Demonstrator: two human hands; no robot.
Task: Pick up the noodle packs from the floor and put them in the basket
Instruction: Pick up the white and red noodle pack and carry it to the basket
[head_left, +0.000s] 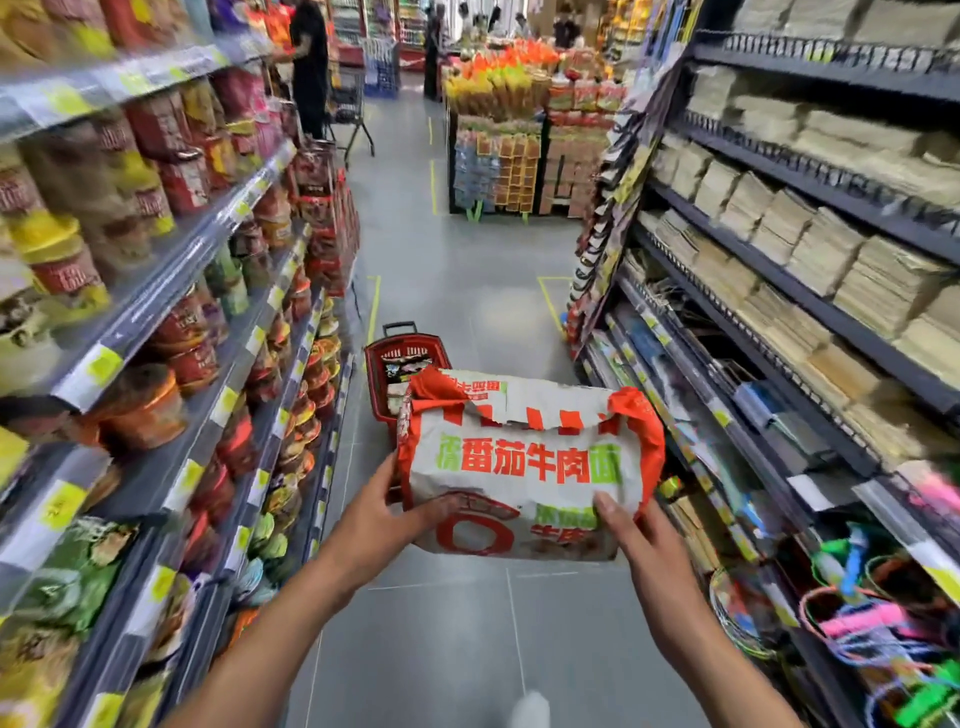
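I hold a large white and orange noodle pack (530, 457) with red and green lettering in front of me, above the aisle floor. My left hand (387, 512) grips its lower left corner and my right hand (631, 535) grips its lower right edge. Just beyond the pack stands a red shopping basket (375, 364) with a black handle on the floor. Some packs lie inside it, and the held pack hides its near part.
Shelves of cup noodles (156, 332) line the left side of the aisle and shelves of stacked goods (810, 249) line the right. A grey tiled floor (467, 280) runs ahead to a display stand (519, 150). A person in black with a cart (311, 67) stands far left.
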